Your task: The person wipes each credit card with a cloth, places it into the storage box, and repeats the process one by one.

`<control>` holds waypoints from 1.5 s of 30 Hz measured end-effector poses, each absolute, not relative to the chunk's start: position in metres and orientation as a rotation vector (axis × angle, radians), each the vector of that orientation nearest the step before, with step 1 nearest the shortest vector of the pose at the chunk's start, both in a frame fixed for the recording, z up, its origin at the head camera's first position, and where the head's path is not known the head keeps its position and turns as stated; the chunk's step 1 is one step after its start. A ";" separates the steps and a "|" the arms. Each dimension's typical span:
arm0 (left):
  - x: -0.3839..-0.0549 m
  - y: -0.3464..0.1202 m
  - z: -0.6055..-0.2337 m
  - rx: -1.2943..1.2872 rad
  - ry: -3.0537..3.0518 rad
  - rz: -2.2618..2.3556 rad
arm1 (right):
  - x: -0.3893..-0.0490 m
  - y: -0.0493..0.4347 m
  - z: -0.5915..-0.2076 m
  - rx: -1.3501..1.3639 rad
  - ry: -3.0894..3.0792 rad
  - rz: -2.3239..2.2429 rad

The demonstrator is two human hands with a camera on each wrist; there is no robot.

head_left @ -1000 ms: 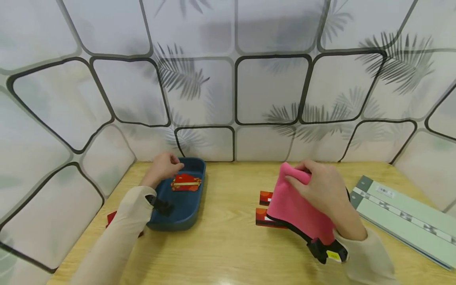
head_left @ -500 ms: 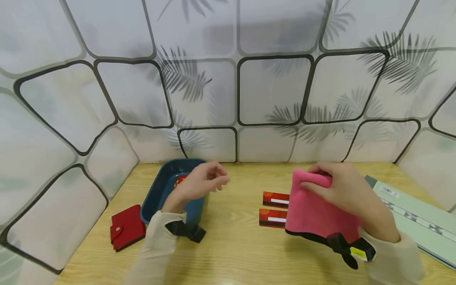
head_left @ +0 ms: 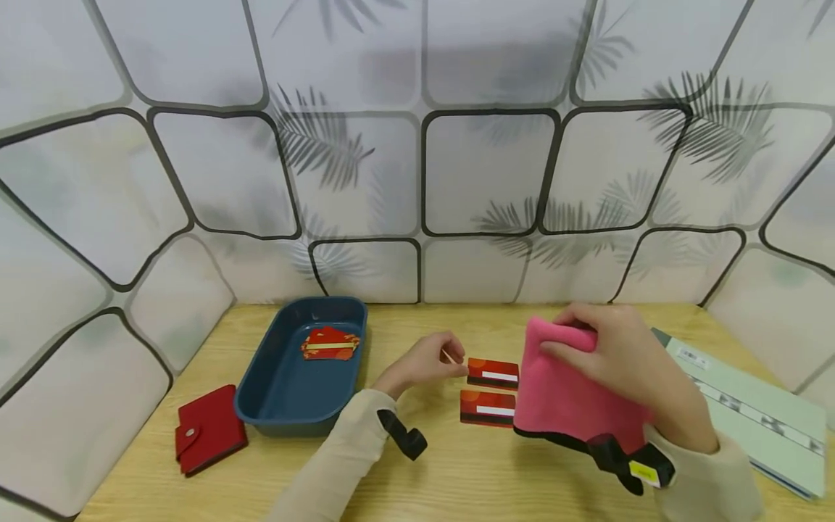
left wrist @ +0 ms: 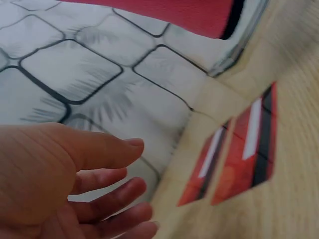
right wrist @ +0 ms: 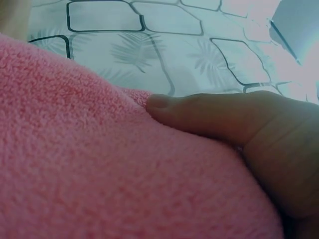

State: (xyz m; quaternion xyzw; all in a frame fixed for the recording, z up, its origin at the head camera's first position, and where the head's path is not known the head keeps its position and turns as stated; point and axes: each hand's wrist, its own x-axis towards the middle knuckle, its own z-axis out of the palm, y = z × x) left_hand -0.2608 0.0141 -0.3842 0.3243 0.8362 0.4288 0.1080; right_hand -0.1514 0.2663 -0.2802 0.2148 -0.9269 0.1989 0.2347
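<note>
My right hand point(head_left: 620, 355) pinches the top of a pink fluffy cloth point(head_left: 564, 391), which hangs with a black edge along its bottom. In the right wrist view the thumb point(right wrist: 194, 114) presses into the cloth's pile. My left hand point(head_left: 424, 360) is held out at the left end of two red cards, its fingers loosely bent with nothing in them. The far card point(head_left: 483, 367) and the near card point(head_left: 475, 402) lie side by side on the table, each with a white strip and a black stripe. Part of the near card is hidden behind the cloth.
A blue tray point(head_left: 287, 402) stands on the left, holding a red piece with a gold band point(head_left: 330, 345). Beside it lies a red snap wallet point(head_left: 212, 431). On the right is a pale green flat box point(head_left: 759, 413). A patterned curtain point(head_left: 489, 174) closes the back.
My left hand has moved right, from above the tray to beside the cards, bringing the tray and wallet into full view. The right hand still holds the cloth, shifted slightly right.
</note>
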 end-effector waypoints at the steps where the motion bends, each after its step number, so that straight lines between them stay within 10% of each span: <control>1: -0.261 0.017 -0.387 0.932 2.469 1.262 | -0.152 0.266 -0.279 0.580 -2.559 0.545; 45: -0.282 0.057 -0.417 0.614 2.653 0.971 | -0.157 0.266 -0.283 0.510 -2.641 0.513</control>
